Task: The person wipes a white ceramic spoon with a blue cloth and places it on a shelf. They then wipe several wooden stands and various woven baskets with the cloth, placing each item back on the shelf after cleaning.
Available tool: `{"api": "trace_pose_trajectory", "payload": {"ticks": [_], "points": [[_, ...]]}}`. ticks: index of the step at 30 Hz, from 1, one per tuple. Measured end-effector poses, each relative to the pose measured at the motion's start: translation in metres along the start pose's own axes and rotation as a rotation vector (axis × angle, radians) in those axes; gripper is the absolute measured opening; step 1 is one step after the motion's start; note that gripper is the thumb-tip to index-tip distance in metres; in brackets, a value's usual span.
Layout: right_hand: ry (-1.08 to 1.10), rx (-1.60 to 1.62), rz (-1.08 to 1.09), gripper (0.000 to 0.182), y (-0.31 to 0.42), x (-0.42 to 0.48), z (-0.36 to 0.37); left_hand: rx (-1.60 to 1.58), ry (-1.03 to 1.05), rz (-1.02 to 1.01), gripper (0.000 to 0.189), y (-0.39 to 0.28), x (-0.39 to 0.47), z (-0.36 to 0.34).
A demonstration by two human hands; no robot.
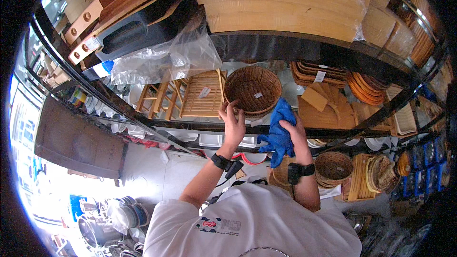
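Observation:
A round brown wicker basket (252, 91) with a small label inside stands on a shelf in front of me. My left hand (232, 123) is at its near left rim, fingers apart and bent; whether they touch the rim is hard to tell. A blue cloth (280, 132) hangs bunched in my right hand (294, 134), just right of the basket's near edge. Left of the basket lies a slatted bamboo tray (201, 94), close to my left fingertips. To the right are a wooden board (321, 110) and stacked rectangular wicker baskets (317, 73).
Wooden boards (285, 7) in clear film lie on the upper shelf. A plastic bag (171, 57) droops over its edge. The dark edge (200, 125) of the middle shelf runs before me, with white dishes (210, 140) below. More baskets (334, 167) stand low at the right, metal pots (96, 228) at the lower left.

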State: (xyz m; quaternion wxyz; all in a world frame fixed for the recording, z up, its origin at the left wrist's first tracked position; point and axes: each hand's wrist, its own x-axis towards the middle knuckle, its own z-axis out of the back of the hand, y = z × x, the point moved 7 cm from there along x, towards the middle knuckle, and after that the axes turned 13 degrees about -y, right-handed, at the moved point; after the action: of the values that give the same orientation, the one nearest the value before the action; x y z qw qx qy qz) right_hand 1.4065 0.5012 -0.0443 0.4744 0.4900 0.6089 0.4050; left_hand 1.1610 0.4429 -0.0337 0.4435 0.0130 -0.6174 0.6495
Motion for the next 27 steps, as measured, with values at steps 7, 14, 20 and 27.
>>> {"api": "trace_pose_trajectory", "payload": {"ticks": [7,14,20,27], "points": [[-0.112,0.092,-0.051,0.059,-0.018,-0.036,0.048,-0.057,0.049,0.028,0.052,-0.018,-0.012,0.006],[-0.225,0.110,-0.135,0.069,-0.061,-0.087,0.101,-0.137,0.114,0.037,0.059,-0.027,-0.046,0.017],[-0.622,0.109,-0.154,0.058,-0.100,-0.151,0.165,-0.273,0.419,0.104,0.035,-0.025,-0.097,0.007],[-0.923,0.112,-0.264,0.055,-0.168,-0.254,0.216,-0.244,1.247,0.692,0.026,0.082,-0.256,-0.041]]}}
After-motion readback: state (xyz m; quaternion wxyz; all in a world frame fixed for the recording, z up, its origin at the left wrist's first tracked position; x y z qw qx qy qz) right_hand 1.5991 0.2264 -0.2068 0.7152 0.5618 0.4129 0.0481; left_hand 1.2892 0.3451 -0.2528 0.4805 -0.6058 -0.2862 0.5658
